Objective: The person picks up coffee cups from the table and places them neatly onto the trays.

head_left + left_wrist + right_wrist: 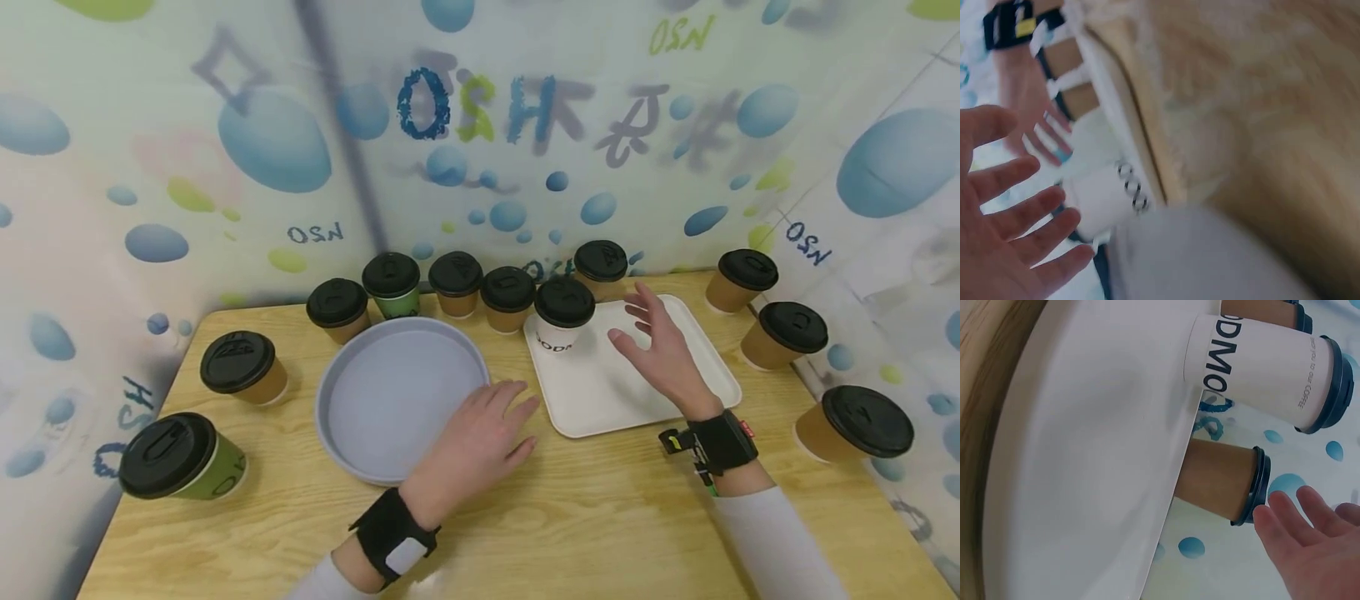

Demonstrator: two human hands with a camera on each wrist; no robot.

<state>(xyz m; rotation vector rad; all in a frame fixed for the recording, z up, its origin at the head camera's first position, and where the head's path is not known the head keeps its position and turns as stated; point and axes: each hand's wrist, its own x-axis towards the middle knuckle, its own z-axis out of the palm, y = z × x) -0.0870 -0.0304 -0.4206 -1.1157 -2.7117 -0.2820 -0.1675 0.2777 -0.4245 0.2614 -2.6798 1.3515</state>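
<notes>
A white paper cup (557, 335) with a black lid and dark lettering stands on the far left corner of the white rectangular tray (637, 375). My right hand (663, 354) hovers over that tray, fingers extended, to the right of the cup and apart from it. In the right wrist view the right hand (1316, 544) holds nothing; its fingertips appear near the lid of a brown cup (1217, 478) behind the tray. My left hand (476, 442), fingers spread and holding nothing, is over the right rim of the round grey tray (397, 400). Blur softens the left wrist view.
Several brown lidded cups line the table's back, beside a green cup (397, 305). At left are a brown cup (262, 383) and a larger green cup (225, 468). Three brown cups, the nearest one (817, 429) included, stand along the right edge. A patterned curtain (510, 183) hangs behind.
</notes>
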